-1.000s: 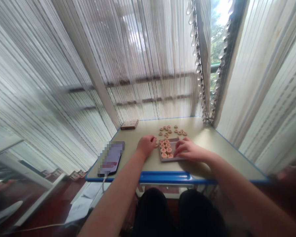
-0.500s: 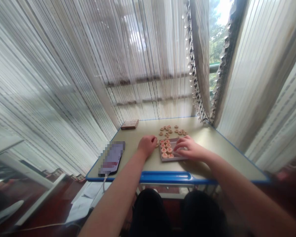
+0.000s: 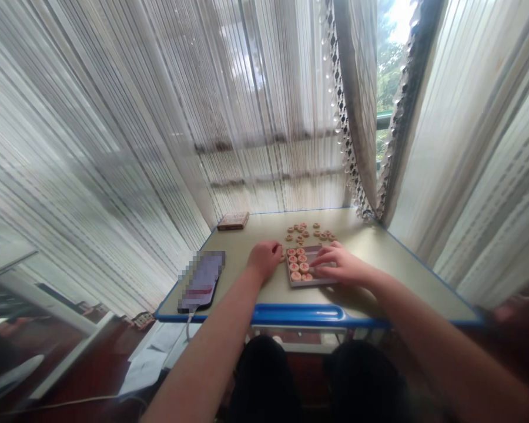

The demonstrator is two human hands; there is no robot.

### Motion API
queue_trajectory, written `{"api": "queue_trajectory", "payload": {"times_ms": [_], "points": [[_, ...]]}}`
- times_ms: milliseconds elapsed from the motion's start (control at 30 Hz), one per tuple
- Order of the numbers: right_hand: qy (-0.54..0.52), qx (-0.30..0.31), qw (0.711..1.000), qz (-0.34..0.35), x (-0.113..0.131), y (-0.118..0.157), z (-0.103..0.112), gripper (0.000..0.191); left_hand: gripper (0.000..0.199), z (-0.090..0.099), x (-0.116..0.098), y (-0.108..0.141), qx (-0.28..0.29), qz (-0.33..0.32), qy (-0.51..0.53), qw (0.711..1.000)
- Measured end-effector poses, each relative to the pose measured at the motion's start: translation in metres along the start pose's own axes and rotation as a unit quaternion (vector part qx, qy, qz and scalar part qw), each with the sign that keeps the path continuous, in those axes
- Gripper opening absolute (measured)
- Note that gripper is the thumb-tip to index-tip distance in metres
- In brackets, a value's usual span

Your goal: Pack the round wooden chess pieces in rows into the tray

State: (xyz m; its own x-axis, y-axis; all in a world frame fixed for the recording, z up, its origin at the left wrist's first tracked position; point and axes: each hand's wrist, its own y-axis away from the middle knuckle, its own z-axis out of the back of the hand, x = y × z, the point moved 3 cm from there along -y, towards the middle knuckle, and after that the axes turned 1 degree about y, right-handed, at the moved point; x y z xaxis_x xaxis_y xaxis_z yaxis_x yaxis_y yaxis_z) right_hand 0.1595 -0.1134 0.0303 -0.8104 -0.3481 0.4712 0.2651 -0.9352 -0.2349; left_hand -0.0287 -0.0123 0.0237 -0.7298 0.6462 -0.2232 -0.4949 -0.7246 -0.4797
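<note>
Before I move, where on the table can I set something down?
Right of the right hand, out toward the edge of the table; also between the phone and left hand. Crowded: the middle, with the tray and loose discs.

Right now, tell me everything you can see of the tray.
The tray is pinkish-grey, open-topped and low-walled, lying flat on the table. Eight round, red-marked pieces stand in its left part, in two columns of four. The right hand hides some of its right part; contact and material are unclear.
</note>
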Motion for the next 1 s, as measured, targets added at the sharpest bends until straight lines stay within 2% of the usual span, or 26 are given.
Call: {"api": "queue_trajectory", "payload": {"times_ms": [367,500,1000], "points": [[0.003,0.0,0.999,0.048,0.0028,-0.0003,-0.0015,0.029,0.027,0.0,-0.0005,0.0,0.011,-0.002,0.0,1.0],[0.012,0.003,0.999,0.046,0.0036,-0.0007,-0.0023,0.03,0.027,0.0015,-0.0018,-0.0001,0.02,0.017,-0.001,1.0],[0.007,-0.021,0.998,0.058,0.0033,-0.0008,-0.0024,0.029,0.028,0.0011,-0.0017,0.0003,0.016,-0.003,-0.003,1.0]]}}
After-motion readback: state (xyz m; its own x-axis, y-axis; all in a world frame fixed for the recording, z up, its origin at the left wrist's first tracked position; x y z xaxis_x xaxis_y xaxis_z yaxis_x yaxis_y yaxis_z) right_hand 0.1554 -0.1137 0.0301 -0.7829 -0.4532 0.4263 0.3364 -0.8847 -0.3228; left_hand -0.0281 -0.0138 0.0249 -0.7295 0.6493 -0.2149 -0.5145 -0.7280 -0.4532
